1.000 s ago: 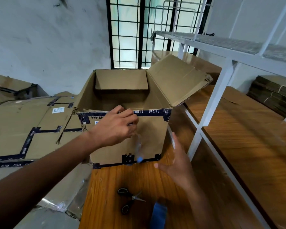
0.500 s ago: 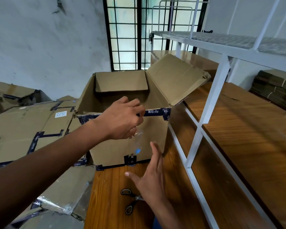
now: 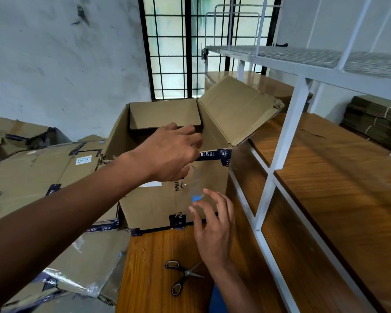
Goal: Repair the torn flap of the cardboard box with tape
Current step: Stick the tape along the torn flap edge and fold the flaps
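Note:
An open cardboard box (image 3: 149, 206) stands at the far end of a wooden table (image 3: 145, 267). Dark printed tape runs along the box's front top edge, and its right flap (image 3: 235, 111) sticks up and out. My left hand (image 3: 169, 152) is at that front edge, fingers curled, pinching the upper end of a clear tape strip (image 3: 195, 181). The strip hangs down the front wall and ends in a blue spot. My right hand (image 3: 212, 224) is raised just below that spot with fingers spread; I cannot tell if it touches the strip.
Scissors (image 3: 183, 276) lie on the table near me, beside a blue object (image 3: 217, 299) at the bottom edge. A white metal shelf frame (image 3: 287, 123) stands close on the right over wooden boards. Flattened cartons (image 3: 32, 172) pile up on the left.
My right hand rose from the table towards the lower end of the hanging tape. My left hand slid right along the box's front edge with the strip.

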### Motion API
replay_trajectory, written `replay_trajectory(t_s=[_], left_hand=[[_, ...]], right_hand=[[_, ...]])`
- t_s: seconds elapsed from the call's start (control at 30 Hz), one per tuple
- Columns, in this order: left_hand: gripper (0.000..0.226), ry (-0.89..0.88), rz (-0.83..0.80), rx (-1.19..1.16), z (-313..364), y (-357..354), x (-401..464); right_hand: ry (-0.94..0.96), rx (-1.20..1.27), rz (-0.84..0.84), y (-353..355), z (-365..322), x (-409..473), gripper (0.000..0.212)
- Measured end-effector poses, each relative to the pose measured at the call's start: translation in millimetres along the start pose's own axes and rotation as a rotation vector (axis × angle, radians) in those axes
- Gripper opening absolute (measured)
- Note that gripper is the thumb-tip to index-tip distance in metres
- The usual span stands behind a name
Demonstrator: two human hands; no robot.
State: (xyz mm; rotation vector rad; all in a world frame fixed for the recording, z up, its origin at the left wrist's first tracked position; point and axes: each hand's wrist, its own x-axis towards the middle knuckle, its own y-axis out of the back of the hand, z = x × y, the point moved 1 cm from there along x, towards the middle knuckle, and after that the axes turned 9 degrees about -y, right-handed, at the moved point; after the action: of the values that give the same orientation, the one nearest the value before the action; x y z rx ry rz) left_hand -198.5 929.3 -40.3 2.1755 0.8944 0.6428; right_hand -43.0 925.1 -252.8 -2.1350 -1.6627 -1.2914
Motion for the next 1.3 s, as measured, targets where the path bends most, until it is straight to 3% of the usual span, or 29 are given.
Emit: replay_trajectory(t_s=[0.1,0.2,0.27,0.33,0.47,0.6,0.67,0.87,1.1,1.3], left_hand=[[0.02,0.0,-0.015,-0.008,-0.5,-2.3,-1.3],[0.022,0.001,-0.022,-0.006,-0.4,-3.0,-1.9],[0.022,0.002,-0.02,-0.016,-0.6,-1.9,-1.6],[0.021,0.003,-0.018,-0.033,-0.3,-0.5,-0.6],[0.019,0.012,-0.023,-0.06,-0.5,-0.3,-1.7],[0.018,0.022,-0.044,-0.072,-5.8,-3.4,-6.8],[0.02,0.027,-0.064,-0.083,-6.8,-5.7,-8.9],[0.024,0.023,-0.08,-0.11,-8.2,-7.6,-11.8],[0.024,0.024,-0.066,-0.127,-10.4,-5.2,-10.2],[0.031,0.036,-0.058,-0.133,-14.3,-6.7,-12.5]], right_hand=[[-0.013,0.026,-0.032,2.4,6.3,3.4,0.024],[-0.056,-0.019,-0.12,5.0,4.6,4.2,0.06],[-0.063,-0.073,-0.144,3.2,3.8,3.8,0.073],[-0.054,-0.089,-0.14,-0.9,5.5,3.8,0.064],[0.038,-0.048,-0.058,-6.2,7.4,3.6,0.027],[0.087,0.033,-0.005,-4.5,2.6,3.4,0.017],[0.067,0.027,-0.019,-3.1,3.3,3.2,0.021],[0.029,-0.166,-0.114,-6.5,5.6,4.3,0.076],[0.072,-0.181,-0.066,-22.8,2.6,11.2,0.058],[0.124,-0.062,-0.006,-28.7,-4.6,15.5,0.027]])
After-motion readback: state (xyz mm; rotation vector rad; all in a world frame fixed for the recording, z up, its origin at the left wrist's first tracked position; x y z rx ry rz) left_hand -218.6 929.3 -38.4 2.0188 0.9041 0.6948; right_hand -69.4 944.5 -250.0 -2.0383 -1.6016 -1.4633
